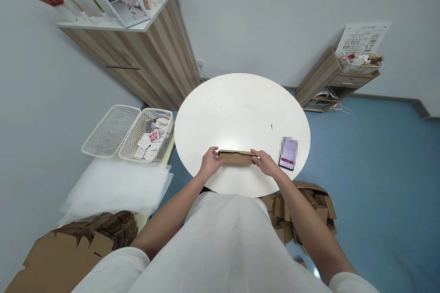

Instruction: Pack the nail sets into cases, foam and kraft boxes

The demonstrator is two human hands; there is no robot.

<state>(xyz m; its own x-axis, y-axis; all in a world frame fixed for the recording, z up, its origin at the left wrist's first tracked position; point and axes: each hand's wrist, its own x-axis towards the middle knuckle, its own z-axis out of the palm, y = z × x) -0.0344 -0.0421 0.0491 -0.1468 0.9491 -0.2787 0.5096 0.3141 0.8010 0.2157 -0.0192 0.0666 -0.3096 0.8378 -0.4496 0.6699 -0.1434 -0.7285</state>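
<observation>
A small, long brown cardboard box [236, 158] lies at the near side of the round white table [237, 110]. My left hand [211, 162] grips its left end, fingers behind and thumb in front. At the other end my right hand [264, 162] holds the box in the same way, closed on its corner. A narrow dark gap runs along the top edge, so the lid looks not fully flat. What is inside the box is hidden.
A phone [288, 154] lies right on the table. Left stand white baskets [146, 135] with cards, white sheets [117, 187] and flat cardboard blanks [68, 252]. Folded brown boxes [318, 206] are piled below right. Behind are a wooden cabinet [161, 50] and a small shelf unit [319, 75].
</observation>
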